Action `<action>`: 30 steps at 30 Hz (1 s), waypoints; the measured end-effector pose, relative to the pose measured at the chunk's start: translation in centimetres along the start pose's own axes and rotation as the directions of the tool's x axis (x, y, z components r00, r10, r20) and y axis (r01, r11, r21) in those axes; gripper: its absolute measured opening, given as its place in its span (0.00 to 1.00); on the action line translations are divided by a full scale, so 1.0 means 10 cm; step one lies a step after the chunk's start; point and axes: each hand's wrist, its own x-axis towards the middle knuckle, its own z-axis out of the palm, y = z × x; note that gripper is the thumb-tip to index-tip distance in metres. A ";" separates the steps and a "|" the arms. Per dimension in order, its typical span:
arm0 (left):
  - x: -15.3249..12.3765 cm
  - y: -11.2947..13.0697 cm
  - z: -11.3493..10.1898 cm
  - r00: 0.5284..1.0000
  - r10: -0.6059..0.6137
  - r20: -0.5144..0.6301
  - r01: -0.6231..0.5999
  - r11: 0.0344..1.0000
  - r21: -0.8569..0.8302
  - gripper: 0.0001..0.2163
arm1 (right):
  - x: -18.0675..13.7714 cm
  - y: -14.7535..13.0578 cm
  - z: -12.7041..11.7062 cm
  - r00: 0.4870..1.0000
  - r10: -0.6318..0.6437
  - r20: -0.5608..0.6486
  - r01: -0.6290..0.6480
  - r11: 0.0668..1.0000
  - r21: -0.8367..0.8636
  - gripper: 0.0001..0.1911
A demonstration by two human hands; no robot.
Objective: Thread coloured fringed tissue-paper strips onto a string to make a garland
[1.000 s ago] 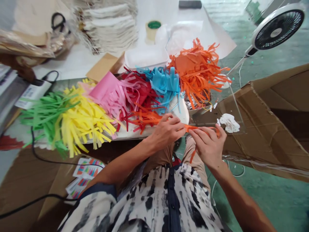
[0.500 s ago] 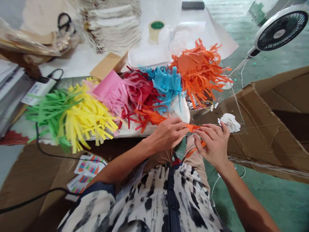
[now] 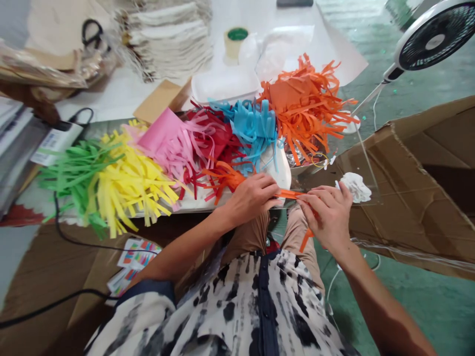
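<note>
An orange fringed paper tassel [image 3: 288, 194] stretches between my two hands over the table's front edge. My left hand [image 3: 254, 197] is closed around its fringed side, and loose strips fan out to the left of the fingers. My right hand [image 3: 328, 210] pinches the narrow, twisted part, with a short orange end hanging below the palm. Just left of my left hand lie crimson fringed paper [image 3: 218, 138] and blue fringed paper [image 3: 256, 123]. A pile of orange fringed paper [image 3: 304, 104] sits beyond the hands.
Pink [image 3: 166, 133], yellow [image 3: 129, 183] and green fringed paper [image 3: 76, 165] lie along the left. Behind are a white tray [image 3: 226, 85], a tape roll [image 3: 235, 44] and stacked white cords [image 3: 166, 44]. A fan [image 3: 434, 42], a crumpled white bundle [image 3: 355, 188] and cardboard [image 3: 393, 178] stand right.
My left hand has shifted slightly left, so a longer narrow stretch of orange paper shows between the hands. The hanging orange end below my right hand has swung to the right.
</note>
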 end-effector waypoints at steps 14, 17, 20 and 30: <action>0.05 0.01 -0.21 0.943 -0.330 0.026 0.327 0.940 0.099 0.07 | 0.19 -0.15 -0.04 0.971 0.217 0.105 -0.197 0.965 -0.172 0.11; 0.05 0.02 -0.18 0.938 -0.345 0.017 0.341 0.932 0.122 0.06 | 0.17 -0.15 -0.04 0.966 0.237 0.108 -0.211 0.956 -0.205 0.11; 0.04 0.04 -0.12 0.959 -0.275 -0.071 0.283 0.946 0.159 0.04 | 0.13 -0.15 -0.03 0.976 0.215 0.047 -0.198 0.951 -0.238 0.08; -0.17 -0.01 -0.24 0.994 -0.064 -0.093 0.085 0.968 0.234 0.09 | -0.04 -0.03 -0.07 0.994 -0.102 0.048 0.109 0.978 -0.180 0.15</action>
